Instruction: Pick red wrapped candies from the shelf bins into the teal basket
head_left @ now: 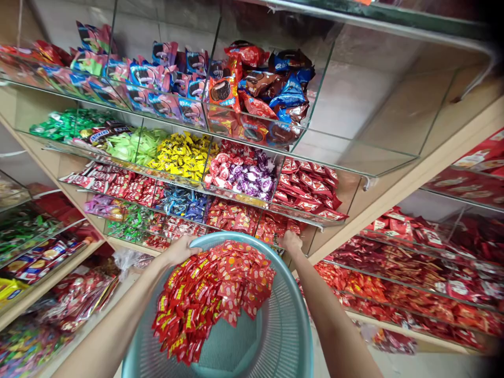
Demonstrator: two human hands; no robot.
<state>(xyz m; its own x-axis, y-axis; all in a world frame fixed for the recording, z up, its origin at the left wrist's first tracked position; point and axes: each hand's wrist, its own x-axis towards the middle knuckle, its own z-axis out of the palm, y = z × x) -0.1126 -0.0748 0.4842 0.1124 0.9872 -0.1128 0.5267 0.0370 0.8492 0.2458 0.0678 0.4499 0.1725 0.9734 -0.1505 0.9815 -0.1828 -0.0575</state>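
A teal plastic basket [289, 315] tilts in front of me at the bottom centre. My left hand [183, 251] is closed on its far left rim. Inside lie two kinds of small wrapped sweets: red packets with yellow lettering [189, 304] on the left and red-pink packets with round orange prints [246, 275] on the right. Beyond the far right rim, my right hand [291, 241] reaches to the lower shelf bin of similar red packets [271, 227]. Its fingers are curled, and what they hold, if anything, is hidden.
Clear-fronted shelves hold yellow sweets [185, 156], purple-wrapped sweets [252, 176], red triangular packets [307, 189] and cookie packs [222, 92] above. A slanting wooden side panel [378, 194] stands right of my right hand. More stocked shelves [409, 262] flank it, with others [43, 257] at left.
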